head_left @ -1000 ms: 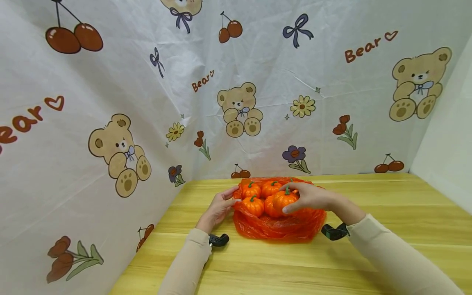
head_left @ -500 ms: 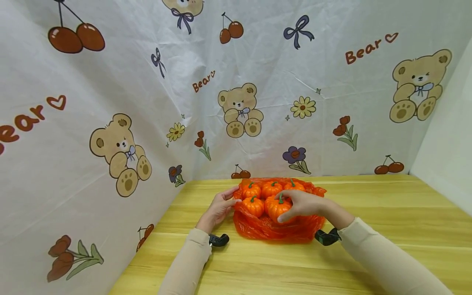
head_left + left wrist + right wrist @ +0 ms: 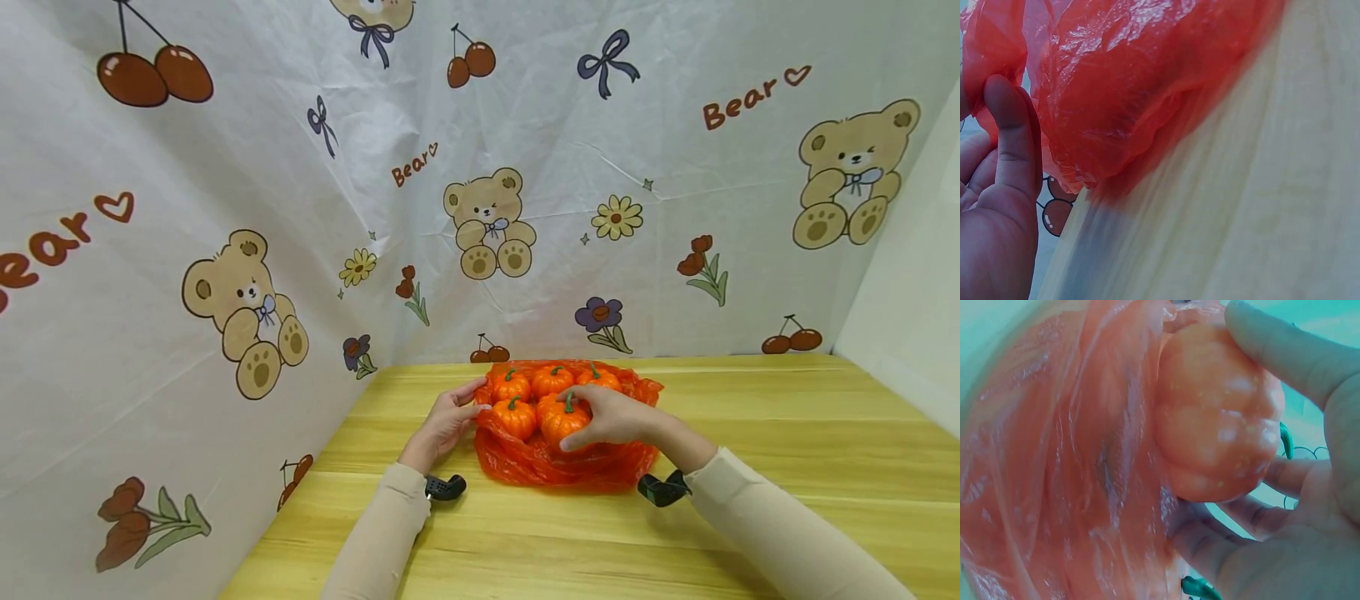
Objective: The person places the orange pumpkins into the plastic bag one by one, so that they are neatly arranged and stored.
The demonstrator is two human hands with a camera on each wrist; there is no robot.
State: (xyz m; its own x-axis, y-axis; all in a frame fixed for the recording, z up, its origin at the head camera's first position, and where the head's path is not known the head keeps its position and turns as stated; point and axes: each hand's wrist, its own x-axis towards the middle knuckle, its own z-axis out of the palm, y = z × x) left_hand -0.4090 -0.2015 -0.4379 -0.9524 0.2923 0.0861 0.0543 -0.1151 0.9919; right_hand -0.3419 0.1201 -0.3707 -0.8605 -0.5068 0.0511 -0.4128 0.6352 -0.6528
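Note:
A crinkled red plastic bag (image 3: 558, 468) lies on the table, mouth upward, with several small orange pumpkins with green stems inside. My left hand (image 3: 444, 423) is at its left rim; in the left wrist view, thumb and fingers pinch the red film (image 3: 997, 37). The right hand (image 3: 617, 415) grips a pumpkin (image 3: 557, 423) at the bag's front, thumb on the near side. That same orange pumpkin (image 3: 1216, 415) fills the grasp in the right wrist view, beside the bag's film. To its left sits another pumpkin (image 3: 514, 418). Whether the gripped one touches the bag's bottom is hidden.
Light wooden table (image 3: 525, 550) extends in front and to the right of the bag. A white cloth (image 3: 562, 283) printed with bears hangs behind and on the left. Black wrist mounts (image 3: 446, 488) sit below both hands.
My right hand has moved left and slightly down with the pumpkin, mostly in the first half second. The back right pumpkin has come into view. The left hand stays at the bag's rim.

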